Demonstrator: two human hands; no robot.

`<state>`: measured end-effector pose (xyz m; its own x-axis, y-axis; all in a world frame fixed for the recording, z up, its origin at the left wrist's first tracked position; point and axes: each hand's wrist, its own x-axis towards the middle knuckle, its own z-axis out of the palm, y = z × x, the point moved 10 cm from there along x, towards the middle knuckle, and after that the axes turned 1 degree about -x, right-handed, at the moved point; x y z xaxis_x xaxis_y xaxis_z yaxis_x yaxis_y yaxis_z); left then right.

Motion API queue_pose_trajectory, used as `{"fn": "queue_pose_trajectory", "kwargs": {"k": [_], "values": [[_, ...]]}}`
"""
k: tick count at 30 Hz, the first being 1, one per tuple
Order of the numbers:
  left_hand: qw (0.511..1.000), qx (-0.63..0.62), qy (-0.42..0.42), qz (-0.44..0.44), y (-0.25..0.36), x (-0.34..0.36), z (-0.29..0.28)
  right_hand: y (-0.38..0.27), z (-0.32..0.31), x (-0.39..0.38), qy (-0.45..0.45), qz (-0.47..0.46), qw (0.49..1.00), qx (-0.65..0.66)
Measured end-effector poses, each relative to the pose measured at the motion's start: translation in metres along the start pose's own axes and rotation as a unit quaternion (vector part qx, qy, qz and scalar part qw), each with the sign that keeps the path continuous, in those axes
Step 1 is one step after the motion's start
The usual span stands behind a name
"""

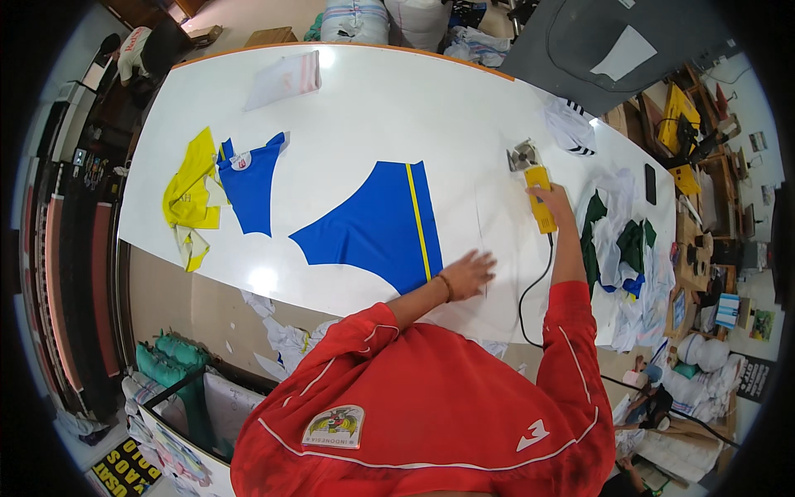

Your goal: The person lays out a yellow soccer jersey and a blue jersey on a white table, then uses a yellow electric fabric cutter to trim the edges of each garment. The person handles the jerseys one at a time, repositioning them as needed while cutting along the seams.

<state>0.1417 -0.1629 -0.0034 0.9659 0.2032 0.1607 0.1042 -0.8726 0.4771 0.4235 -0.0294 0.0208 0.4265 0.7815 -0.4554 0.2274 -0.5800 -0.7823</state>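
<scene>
My right hand (553,201) is wrapped around the yellow body of an electric rotary cloth cutter (538,189). Its round metal blade end points away from me, and a black cord trails from its near end. Fingers spread, my left hand (469,274) lies over the white table surface, beside a thin dark line. Left of that hand is a large blue fabric panel (364,224) with a yellow stripe along its right side; my left forearm passes over its near corner. A smaller blue fabric piece (251,186) with a badge lies farther left, next to yellow fabric pieces (192,186).
On the white table (389,108) are a folded packet (286,80), a white striped garment (570,126), a dark phone (650,184) and a heap of white and green cloth (621,248). Stuffed sacks (354,21) stand beyond the far edge. Another person (149,54) is at the far left.
</scene>
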Motion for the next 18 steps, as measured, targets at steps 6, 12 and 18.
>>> {"fn": "queue_pose_trajectory", "kwargs": {"k": [6, 12, 18], "values": [[0.998, 0.005, -0.006, 0.055, 0.009, -0.073, 0.005, 0.050, -0.034, -0.012, 0.075, -0.028, 0.995, -0.062], [0.968, -0.150, -0.029, -0.197, -0.012, -0.225, -0.031, 0.015, -0.029, -0.070, 0.304, -0.060, 0.886, -0.345], [0.856, -0.126, 0.168, -0.472, -0.059, -0.335, -0.134, -0.049, 0.092, -0.081, 0.180, -0.399, 0.852, -0.286]]}}
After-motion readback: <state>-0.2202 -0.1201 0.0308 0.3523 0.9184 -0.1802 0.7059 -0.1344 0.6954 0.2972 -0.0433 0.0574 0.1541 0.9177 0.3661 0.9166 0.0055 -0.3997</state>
